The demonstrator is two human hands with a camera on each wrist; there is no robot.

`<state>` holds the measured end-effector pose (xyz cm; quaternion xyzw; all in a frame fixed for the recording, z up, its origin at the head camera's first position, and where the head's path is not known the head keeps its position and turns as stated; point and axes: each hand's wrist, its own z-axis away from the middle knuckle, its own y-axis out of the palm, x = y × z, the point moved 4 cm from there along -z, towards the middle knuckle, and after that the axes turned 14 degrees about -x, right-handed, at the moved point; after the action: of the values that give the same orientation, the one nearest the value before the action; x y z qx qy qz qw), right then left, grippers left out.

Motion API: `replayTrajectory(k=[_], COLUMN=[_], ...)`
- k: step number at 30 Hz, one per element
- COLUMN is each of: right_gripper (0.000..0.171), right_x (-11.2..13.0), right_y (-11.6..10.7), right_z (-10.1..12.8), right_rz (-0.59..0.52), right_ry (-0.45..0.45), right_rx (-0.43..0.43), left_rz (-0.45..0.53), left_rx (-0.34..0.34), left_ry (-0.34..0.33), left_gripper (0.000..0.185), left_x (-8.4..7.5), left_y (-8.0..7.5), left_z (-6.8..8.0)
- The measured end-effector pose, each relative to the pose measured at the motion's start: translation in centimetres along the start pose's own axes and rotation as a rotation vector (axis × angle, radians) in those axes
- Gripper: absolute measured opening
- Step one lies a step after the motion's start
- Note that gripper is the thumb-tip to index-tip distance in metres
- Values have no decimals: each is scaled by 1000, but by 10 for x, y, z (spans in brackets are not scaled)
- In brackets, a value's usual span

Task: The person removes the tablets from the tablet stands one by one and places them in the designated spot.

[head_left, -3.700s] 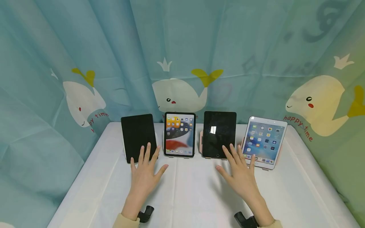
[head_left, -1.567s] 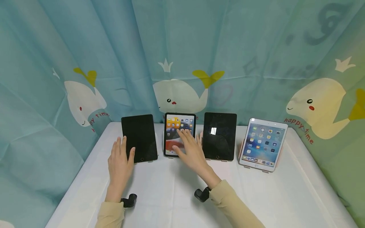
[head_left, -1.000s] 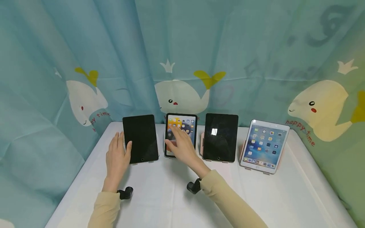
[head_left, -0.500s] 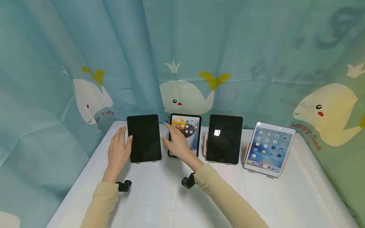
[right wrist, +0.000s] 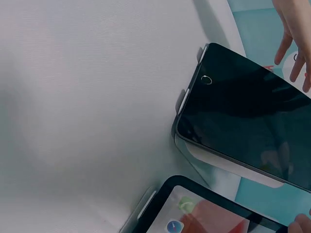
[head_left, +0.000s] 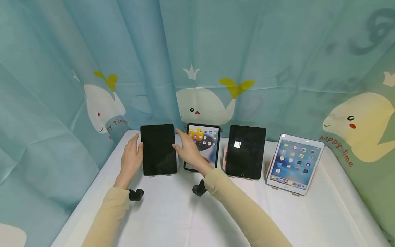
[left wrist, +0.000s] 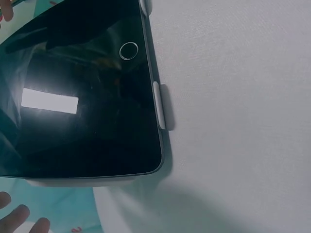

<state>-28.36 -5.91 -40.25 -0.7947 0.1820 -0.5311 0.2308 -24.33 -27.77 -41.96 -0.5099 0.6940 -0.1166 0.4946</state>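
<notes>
A tablet with a dark screen (head_left: 158, 149) leans upright on a stand at the left of the row. Along its left edge is my left hand (head_left: 131, 159), fingers extended and thumb close to the frame. My right hand (head_left: 189, 149) reaches to its right edge, overlapping a black-framed tablet with a lit home screen (head_left: 211, 159). In the left wrist view, fingertips (left wrist: 17, 218) show beside the dark tablet (left wrist: 87, 131), with a gap between. The right wrist view shows my left hand (right wrist: 295, 31) beyond that tablet (right wrist: 243, 111), its fingers straight.
A second dark tablet (head_left: 245, 154) stands right of the middle, and a white-framed lit tablet (head_left: 294, 163) is tilted at the far right. All stand on a white-covered table (head_left: 185, 219) before a blue whale-print curtain (head_left: 139, 51). Each wrist carries a black camera mount (head_left: 136, 195).
My right hand has moved left from between the two right tablets, across the lit tablet, to the leftmost tablet's right edge. My left hand has shifted from its front to its left edge.
</notes>
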Motion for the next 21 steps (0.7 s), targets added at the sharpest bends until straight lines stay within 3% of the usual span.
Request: replayTrajectory(k=[15, 21], right_gripper=[61, 59], right_x=[4, 2], right_y=[15, 20], right_z=[-25, -31], right_rz=[17, 1], right_ry=[43, 73], right_rx=[-16, -31], left_rz=[124, 269], left_rx=[-7, -45], left_ry=[-79, -145], left_gripper=[45, 43], left_x=[4, 9], left_y=[10, 13], left_z=[-20, -24])
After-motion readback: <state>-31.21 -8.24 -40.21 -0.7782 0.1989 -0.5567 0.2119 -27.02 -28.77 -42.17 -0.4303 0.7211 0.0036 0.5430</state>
